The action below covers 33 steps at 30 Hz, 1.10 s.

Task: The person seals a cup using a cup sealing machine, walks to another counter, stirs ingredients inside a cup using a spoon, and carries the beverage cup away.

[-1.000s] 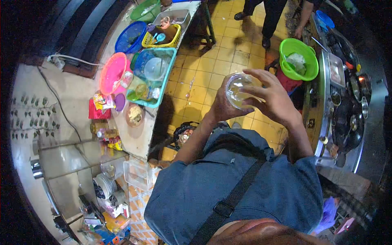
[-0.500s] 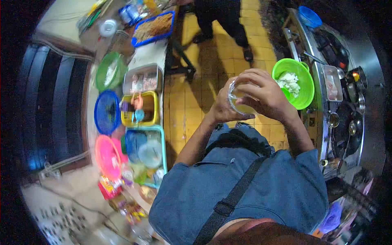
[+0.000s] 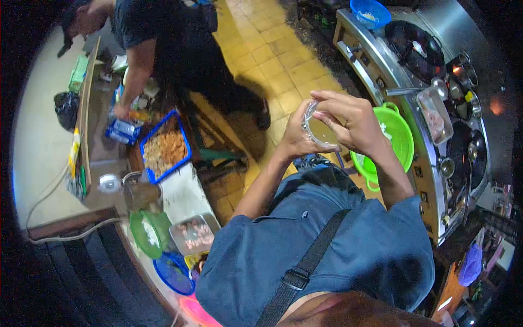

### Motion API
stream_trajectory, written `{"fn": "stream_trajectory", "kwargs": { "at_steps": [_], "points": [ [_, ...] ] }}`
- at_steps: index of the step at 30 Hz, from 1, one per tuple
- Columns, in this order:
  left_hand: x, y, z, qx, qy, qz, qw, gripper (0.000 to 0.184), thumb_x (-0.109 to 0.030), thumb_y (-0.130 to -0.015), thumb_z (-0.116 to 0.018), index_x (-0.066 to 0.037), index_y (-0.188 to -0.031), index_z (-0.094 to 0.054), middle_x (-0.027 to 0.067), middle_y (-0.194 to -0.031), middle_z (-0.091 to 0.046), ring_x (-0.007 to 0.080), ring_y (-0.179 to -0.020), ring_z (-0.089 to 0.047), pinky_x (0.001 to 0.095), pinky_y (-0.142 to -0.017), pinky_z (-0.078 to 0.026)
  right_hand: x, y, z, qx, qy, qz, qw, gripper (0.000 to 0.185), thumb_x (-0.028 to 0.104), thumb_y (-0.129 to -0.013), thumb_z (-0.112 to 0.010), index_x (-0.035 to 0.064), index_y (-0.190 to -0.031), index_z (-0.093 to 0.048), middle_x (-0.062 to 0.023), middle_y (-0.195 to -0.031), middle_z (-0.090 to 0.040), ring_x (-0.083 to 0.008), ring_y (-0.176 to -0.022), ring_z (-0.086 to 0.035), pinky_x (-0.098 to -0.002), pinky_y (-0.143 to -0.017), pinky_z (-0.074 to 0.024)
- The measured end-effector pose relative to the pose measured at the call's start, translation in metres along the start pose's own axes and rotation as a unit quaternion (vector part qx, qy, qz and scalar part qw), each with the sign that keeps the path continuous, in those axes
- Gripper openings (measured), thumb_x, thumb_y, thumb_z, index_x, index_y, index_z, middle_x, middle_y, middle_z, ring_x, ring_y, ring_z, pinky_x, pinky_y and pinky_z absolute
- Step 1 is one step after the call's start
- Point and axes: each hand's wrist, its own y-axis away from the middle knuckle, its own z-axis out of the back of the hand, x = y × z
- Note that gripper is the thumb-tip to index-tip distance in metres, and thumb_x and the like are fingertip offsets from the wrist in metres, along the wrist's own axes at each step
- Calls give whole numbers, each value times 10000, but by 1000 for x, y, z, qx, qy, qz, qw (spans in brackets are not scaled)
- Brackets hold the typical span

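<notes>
Clear Round Cup of Yellowish Liquid Held at Chest Height

The left hand [image 3: 296, 133] grasps the cup [image 3: 320, 129], curling round its smooth, see-through wall in front of the dark blue cloth shirt [image 3: 338, 256]. The right hand [image 3: 357, 120] arches over the circular mouth, fingers bent at the rim; whether they grip it, I cannot tell. The liquid [image 3: 326, 134] is pale and translucent.

Just beyond the right hand sits a bright green plastic basket [image 3: 403, 139], round, with 2 loop handles and white contents. Farther right runs a steel-edged stove [image 3: 427, 188], bearing a dark, rounded wok [image 3: 403, 41]. Underfoot lie square yellow tiles [image 3: 272, 54]. At left, a blue-rimmed rectangular tray [image 3: 188, 141] holds coarse, crumbly orange-brown food [image 3: 170, 146]; behind it, 1 other person [image 3: 169, 43] leans over the table.
</notes>
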Motion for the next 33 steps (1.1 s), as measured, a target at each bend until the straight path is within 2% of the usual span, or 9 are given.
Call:
{"fn": "stream_trajectory", "kwargs": {
  "at_steps": [4,7,14,18,20,26,30,31,33],
  "points": [
    [23,-88,35,-13,50,-14,999,865,-245,-470,-944,-35,-1172,-483,64,-1106,-545,174,-1042,-551,330,-898,-461,-50,-81,12,-4,23,-12,1000,132,52,-768,-699,-3,-884,-671,-176,-1053,-666,-307,-943,-662,-356,-798,-526],
    [48,-145,59,-39,58,-21,997,869,-255,-500,-937,-37,-1151,-405,77,-1078,-526,173,-1015,-551,327,-889,-468,-90,-140,16,-12,31,-7,999,182,133,-795,-679,4,-924,-678,-190,-1020,-664,-333,-900,-655,-379,-772,-531],
    [129,-286,142,-83,110,-48,989,907,-240,-510,-934,-55,-1144,-313,80,-1087,-452,164,-1030,-505,331,-903,-448,-209,-284,-1,3,28,-9,1000,182,139,-818,-640,8,-936,-682,-183,-963,-675,-340,-851,-660,-375,-732,-534],
    [179,-373,205,-100,43,-92,990,890,-141,-505,-911,-91,-1150,-300,91,-1109,-465,188,-1051,-504,353,-915,-431,-283,-381,-18,2,44,-4,999,189,136,-806,-635,-15,-912,-678,-188,-930,-676,-346,-828,-661,-382,-712,-535],
    [188,-421,234,-108,84,-69,988,884,-141,-506,-905,-93,-1147,-299,91,-1109,-458,188,-1057,-494,348,-915,-424,-312,-435,-17,20,33,-9,999,188,133,-806,-627,-15,-916,-667,-184,-936,-672,-346,-844,-656,-387,-724,-529],
    [220,-549,341,-111,-17,-42,993,886,-204,-488,-913,-78,-1130,-316,72,-1079,-432,176,-1035,-474,342,-915,-411,-394,-583,-28,68,25,67,995,184,174,-816,-636,19,-916,-644,-183,-975,-648,-352,-874,-631,-392,-784,-504],
    [257,-632,408,-129,-47,-59,989,909,-216,-490,-903,-58,-1154,-303,92,-1081,-427,191,-1028,-484,355,-898,-428,-462,-682,-49,139,48,2,989,144,155,-821,-615,27,-871,-658,-119,-962,-665,-287,-955,-637,-364,-792,-513],
    [270,-654,424,-126,1,-50,991,906,-212,-493,-902,-58,-1152,-299,91,-1079,-424,185,-1028,-480,356,-897,-428,-483,-706,-57,155,138,96,973,139,170,-831,-597,50,-868,-656,-91,-927,-668,-280,-921,-647,-367,-771,-516],
    [295,-702,459,-144,-57,-57,986,908,-205,-493,-902,-59,-1152,-296,90,-1077,-428,186,-1031,-482,353,-894,-429,-520,-757,-67,138,122,87,979,131,166,-832,-596,54,-872,-652,-103,-907,-663,-286,-895,-650,-367,-751,-515]
  ]
}}
